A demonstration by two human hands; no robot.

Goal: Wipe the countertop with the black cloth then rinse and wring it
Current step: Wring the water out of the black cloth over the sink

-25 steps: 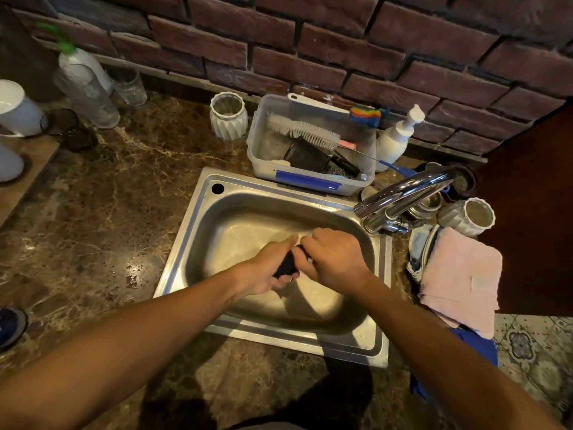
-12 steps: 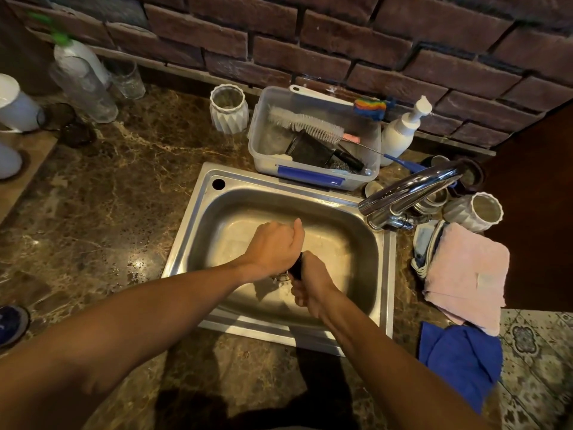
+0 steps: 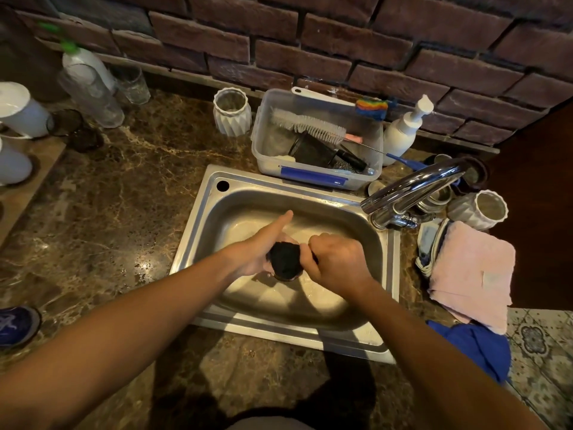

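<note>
The black cloth point(image 3: 284, 258), bunched into a tight roll, is held between both hands over the basin of the steel sink point(image 3: 198, 218). My left hand point(image 3: 257, 243) cups the cloth's left end from below, with the index finger stretched out toward the back. My right hand point(image 3: 336, 260) is clenched in a fist around the cloth's right end. Most of the cloth is hidden inside the two hands. The brown marble countertop point(image 3: 117, 206) spreads to the left of the sink.
The chrome tap point(image 3: 412, 189) arches over the sink's right rim; no water shows. A plastic tub point(image 3: 269, 150) with brushes stands behind the sink. A pink towel point(image 3: 471, 274) and a blue cloth point(image 3: 477, 346) lie at right; bottles and cups stand at left.
My hands have turned against each other around the cloth: the left was on top half a second ago and now lies under it, and more of the black roll shows.
</note>
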